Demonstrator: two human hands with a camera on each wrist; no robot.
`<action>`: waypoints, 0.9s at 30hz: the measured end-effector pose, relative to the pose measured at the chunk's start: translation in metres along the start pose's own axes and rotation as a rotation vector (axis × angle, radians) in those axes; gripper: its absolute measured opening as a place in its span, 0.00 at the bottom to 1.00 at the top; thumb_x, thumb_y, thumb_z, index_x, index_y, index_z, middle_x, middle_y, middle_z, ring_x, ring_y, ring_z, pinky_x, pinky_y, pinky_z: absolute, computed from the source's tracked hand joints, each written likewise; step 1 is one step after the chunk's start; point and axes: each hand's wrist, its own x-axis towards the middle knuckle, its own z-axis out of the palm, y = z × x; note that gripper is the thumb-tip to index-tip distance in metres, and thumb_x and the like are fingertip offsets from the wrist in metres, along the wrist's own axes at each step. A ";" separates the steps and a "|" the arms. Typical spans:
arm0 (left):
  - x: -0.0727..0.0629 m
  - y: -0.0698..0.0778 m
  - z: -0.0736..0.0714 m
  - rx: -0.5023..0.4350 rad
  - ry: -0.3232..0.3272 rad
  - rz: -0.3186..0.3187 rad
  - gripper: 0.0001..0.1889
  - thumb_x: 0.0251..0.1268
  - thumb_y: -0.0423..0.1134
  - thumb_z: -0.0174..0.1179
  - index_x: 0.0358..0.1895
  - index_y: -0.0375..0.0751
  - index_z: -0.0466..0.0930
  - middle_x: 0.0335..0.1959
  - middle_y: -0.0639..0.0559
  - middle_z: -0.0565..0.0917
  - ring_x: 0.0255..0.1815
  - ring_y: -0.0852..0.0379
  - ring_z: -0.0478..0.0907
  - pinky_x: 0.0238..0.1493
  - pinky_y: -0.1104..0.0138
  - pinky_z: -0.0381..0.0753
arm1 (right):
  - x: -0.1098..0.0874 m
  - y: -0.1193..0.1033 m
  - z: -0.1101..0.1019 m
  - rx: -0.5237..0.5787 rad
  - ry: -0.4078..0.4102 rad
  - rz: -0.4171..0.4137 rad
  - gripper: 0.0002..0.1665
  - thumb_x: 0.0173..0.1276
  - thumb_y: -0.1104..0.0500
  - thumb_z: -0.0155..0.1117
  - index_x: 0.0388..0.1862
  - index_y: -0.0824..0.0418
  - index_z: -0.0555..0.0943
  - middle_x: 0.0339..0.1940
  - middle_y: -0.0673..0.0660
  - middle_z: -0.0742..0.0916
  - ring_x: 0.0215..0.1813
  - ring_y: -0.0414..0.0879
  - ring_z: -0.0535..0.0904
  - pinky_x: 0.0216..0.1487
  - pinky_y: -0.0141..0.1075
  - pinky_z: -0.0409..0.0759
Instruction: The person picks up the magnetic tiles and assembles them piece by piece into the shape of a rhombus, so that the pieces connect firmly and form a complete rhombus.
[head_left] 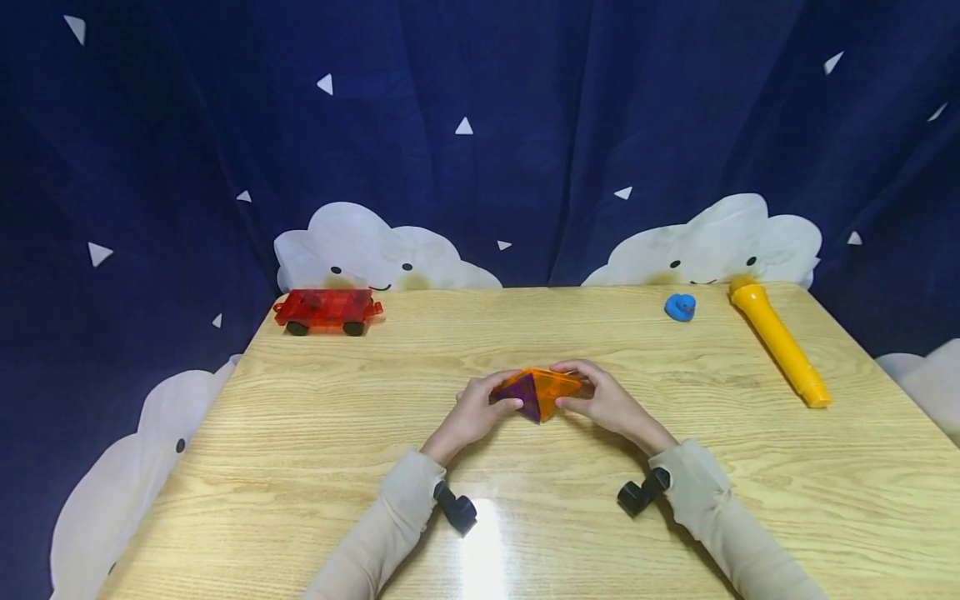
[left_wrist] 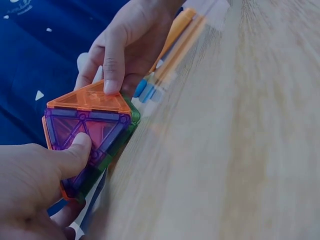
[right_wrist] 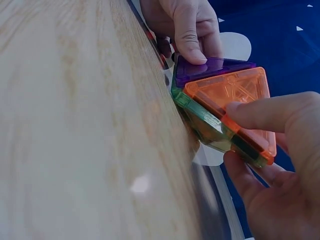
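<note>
Between both hands is a small solid of translucent magnetic tiles (head_left: 551, 390), held over the middle of the wooden table. A purple triangular tile (left_wrist: 107, 131) faces the left side and an orange triangular tile (right_wrist: 242, 90) the right. Green tiles (right_wrist: 202, 111) show along the lower edge in both wrist views. My left hand (head_left: 474, 410) pinches the purple side, thumb on its face. My right hand (head_left: 606, 402) grips the orange side with the thumb on the face and fingers underneath. The far faces are mostly hidden.
A red toy car base (head_left: 327, 310) with black wheels stands at the table's back left. Toward the back right are a blue rubber duck (head_left: 680, 307) and a yellow toy microphone (head_left: 780, 342). A dark blue curtain (head_left: 525, 167) hangs behind the wooden table (head_left: 300, 467).
</note>
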 end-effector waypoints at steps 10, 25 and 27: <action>-0.002 0.001 -0.001 0.014 -0.017 -0.023 0.24 0.66 0.41 0.58 0.65 0.43 0.70 0.58 0.44 0.78 0.59 0.43 0.66 0.55 0.48 0.53 | 0.002 0.002 0.001 0.063 0.003 0.004 0.25 0.60 0.70 0.66 0.57 0.68 0.74 0.56 0.68 0.77 0.48 0.55 0.79 0.45 0.28 0.77; -0.002 0.005 0.004 0.049 -0.006 -0.055 0.25 0.68 0.44 0.56 0.66 0.44 0.68 0.60 0.42 0.76 0.56 0.43 0.64 0.51 0.52 0.51 | 0.001 0.001 -0.001 0.042 0.044 0.041 0.23 0.62 0.67 0.66 0.56 0.67 0.75 0.56 0.66 0.77 0.49 0.54 0.77 0.46 0.28 0.76; -0.001 0.006 0.004 0.059 -0.009 -0.063 0.25 0.68 0.44 0.56 0.67 0.45 0.68 0.60 0.42 0.76 0.55 0.43 0.64 0.51 0.53 0.51 | 0.001 0.001 -0.001 0.051 0.045 0.047 0.23 0.62 0.67 0.66 0.56 0.68 0.75 0.56 0.66 0.77 0.49 0.55 0.77 0.46 0.28 0.76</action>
